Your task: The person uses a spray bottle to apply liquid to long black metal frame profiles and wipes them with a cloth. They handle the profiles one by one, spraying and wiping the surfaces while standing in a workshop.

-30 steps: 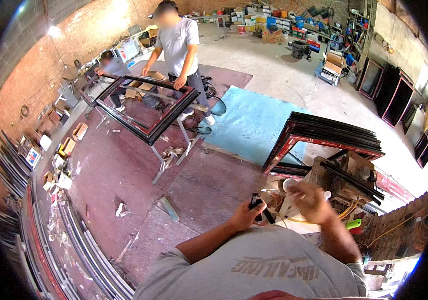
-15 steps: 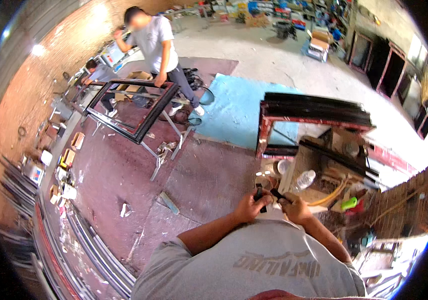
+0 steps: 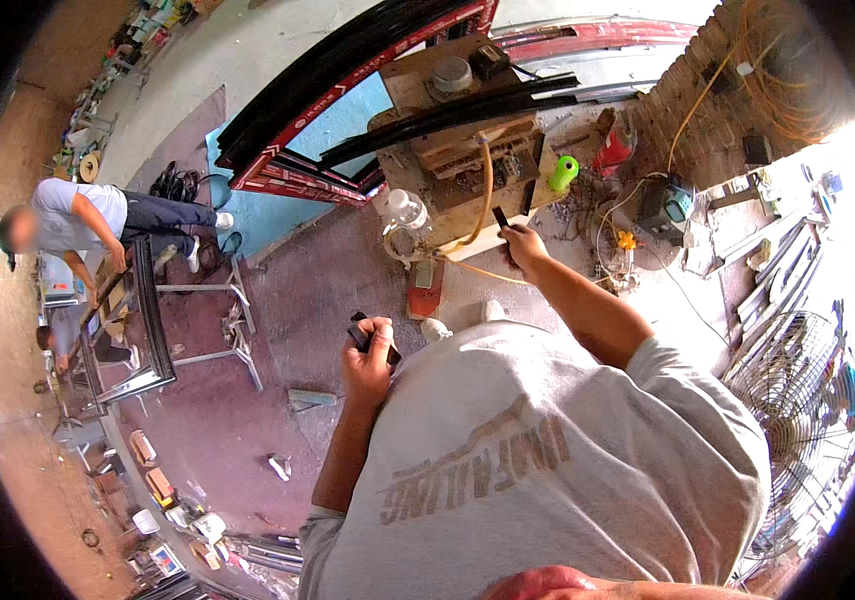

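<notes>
Workshop floor below — left hand (image 3: 368, 358) clamped on dark pieces (image 3: 365, 333), right hand (image 3: 521, 243) pinching a dark strip (image 3: 501, 216) (by the workbench (image 3: 468, 140)).

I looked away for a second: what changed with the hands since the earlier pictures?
The hands have separated. The right hand reached out to the wooden workbench with a small dark piece. The left hand drew back toward the body, gripping a dark piece. The green bottle stayed on the bench.

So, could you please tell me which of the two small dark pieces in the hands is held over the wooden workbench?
The one in the right hand, over the wooden workbench; the left hand holds its piece near the chest.
</notes>
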